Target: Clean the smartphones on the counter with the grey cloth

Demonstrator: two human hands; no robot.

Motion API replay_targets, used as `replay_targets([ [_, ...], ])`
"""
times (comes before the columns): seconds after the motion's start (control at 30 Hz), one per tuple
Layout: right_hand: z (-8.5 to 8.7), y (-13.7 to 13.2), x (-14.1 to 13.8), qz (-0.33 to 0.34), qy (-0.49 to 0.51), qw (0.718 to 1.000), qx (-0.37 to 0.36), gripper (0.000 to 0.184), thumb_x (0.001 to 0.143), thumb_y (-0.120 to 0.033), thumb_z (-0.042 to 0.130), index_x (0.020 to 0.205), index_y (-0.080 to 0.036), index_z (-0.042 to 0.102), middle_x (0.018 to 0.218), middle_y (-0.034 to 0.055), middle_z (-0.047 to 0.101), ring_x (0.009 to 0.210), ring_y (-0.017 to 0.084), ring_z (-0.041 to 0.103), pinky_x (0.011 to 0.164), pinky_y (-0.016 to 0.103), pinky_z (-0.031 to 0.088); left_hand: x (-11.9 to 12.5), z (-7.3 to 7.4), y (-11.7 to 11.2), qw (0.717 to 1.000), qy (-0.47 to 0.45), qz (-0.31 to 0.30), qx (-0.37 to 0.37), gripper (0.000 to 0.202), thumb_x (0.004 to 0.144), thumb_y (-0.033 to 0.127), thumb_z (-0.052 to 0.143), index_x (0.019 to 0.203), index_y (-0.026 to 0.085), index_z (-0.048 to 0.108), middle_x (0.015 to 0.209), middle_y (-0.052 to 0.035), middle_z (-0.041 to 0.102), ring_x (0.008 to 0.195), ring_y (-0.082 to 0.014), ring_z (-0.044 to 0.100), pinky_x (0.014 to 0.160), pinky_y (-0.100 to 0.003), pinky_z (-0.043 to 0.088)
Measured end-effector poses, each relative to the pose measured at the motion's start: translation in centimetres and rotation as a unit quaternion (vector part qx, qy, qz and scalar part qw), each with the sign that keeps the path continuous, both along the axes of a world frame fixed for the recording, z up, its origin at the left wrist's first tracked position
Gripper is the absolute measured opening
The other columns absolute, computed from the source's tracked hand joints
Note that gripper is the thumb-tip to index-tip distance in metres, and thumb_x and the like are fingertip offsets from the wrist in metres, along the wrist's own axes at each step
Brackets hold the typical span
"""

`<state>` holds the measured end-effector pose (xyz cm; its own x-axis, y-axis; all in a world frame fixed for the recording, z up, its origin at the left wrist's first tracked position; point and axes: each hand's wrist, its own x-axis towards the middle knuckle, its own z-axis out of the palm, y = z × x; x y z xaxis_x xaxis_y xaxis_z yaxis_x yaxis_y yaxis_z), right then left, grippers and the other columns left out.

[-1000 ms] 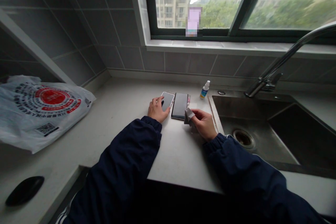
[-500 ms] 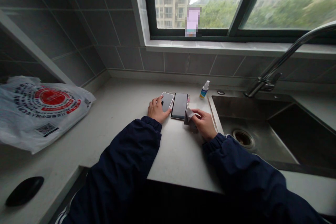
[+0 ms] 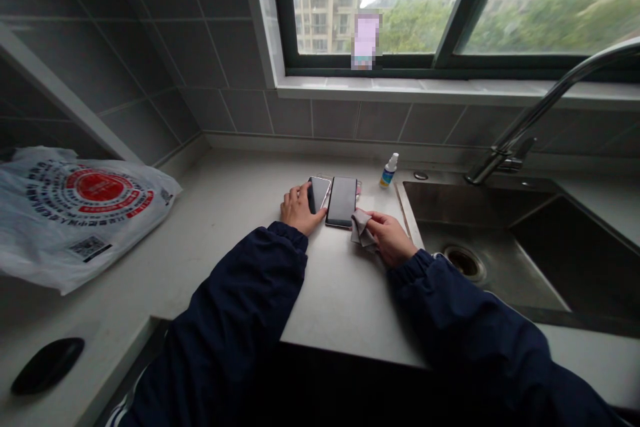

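Observation:
My left hand (image 3: pixel 301 209) grips a smartphone (image 3: pixel 321 193) with a dark screen and pale rim, its fingers at the left edge and the thumb near the bottom. Right beside it a larger dark-framed phone (image 3: pixel 343 200) lies on the counter, screen up. Something clear with pink on it (image 3: pixel 359 188) peeks out from behind that phone. Between thumb and fingers, my right hand (image 3: pixel 393 237) pinches a folded grey cloth (image 3: pixel 362 229) at the larger phone's lower right corner. A small spray bottle (image 3: pixel 389 171) with a white cap stands behind my right hand.
A steel sink (image 3: pixel 500 247) with a tall tap (image 3: pixel 530 123) lies to the right. On the left rests a white plastic bag (image 3: pixel 95 213) with red print. A black oval object (image 3: pixel 47 365) sits near the front left, by the counter's (image 3: pixel 330 307) edge.
The cloth in my right hand has shifted slightly and shows more spread folds. The screen of the smartphone in my left hand looks darker. Both hands stay in nearly the same place.

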<state>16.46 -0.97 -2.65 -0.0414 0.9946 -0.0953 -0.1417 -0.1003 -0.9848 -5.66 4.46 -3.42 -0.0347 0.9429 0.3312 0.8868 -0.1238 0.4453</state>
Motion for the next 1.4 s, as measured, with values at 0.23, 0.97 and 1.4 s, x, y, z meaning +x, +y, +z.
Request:
replay_targets([
  [0.23,0.07,0.24,0.24,0.012,0.009,1.0,-0.014,0.048,0.06,-0.059,0.091,0.081,-0.019,0.075,0.078,0.0067,0.077,0.07,0.02,0.07,0.06,0.028,0.055,0.11,0.21,-0.16,1.0,-0.014,-0.026,0.005,0.086,0.079,0.042,0.08,0.154,0.023,0.043,0.152,-0.0166,0.05,0.141,-0.0378,0.047,0.116,-0.053,0.042],
  [0.97,-0.3,0.02,-0.11,0.039,-0.13,0.99,0.025,0.028,0.068,-0.039,0.082,0.085,-0.017,0.078,0.058,-0.0025,0.065,0.045,0.01,0.049,0.04,0.021,0.038,0.05,0.17,-0.42,0.994,-0.015,-0.104,0.035,0.099,0.072,0.037,0.084,0.158,0.025,0.035,0.162,-0.016,0.041,0.151,-0.0353,0.039,0.125,-0.051,0.033],
  [1.4,0.24,-0.3,-0.39,0.019,-0.115,0.993,0.009,0.034,0.069,-0.043,0.079,0.088,-0.015,0.081,0.066,0.0011,0.071,0.045,0.01,0.051,0.036,0.021,0.041,0.31,0.36,-0.83,0.99,-0.02,-0.126,0.055,0.1,0.071,0.036,0.083,0.157,0.025,0.034,0.161,-0.0154,0.043,0.153,-0.0348,0.038,0.126,-0.051,0.031],
])
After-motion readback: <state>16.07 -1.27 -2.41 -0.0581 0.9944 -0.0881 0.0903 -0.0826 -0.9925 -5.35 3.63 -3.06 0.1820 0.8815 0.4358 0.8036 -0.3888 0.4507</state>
